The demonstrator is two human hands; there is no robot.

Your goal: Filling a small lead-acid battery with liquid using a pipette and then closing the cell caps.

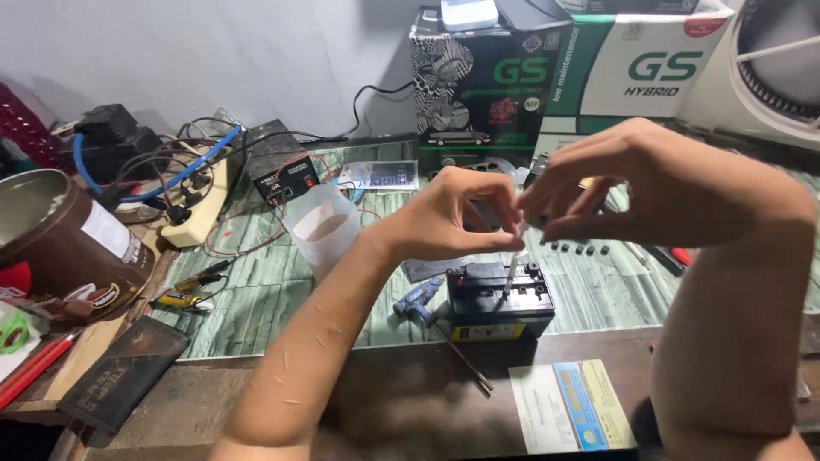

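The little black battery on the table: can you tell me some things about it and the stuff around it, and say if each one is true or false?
1. The black battery sits right below both hands. True.
2. The left hand rests flat on the table. False: it is raised above the battery, fingertips pinched together by the right hand.
3. A thin clear tube reaches down from the fingers to the battery top. True.
4. The translucent plastic cup stands on top of the battery. False: it stands on the green mat, left of the battery.
5. A row of small black caps lies right of the battery. True.
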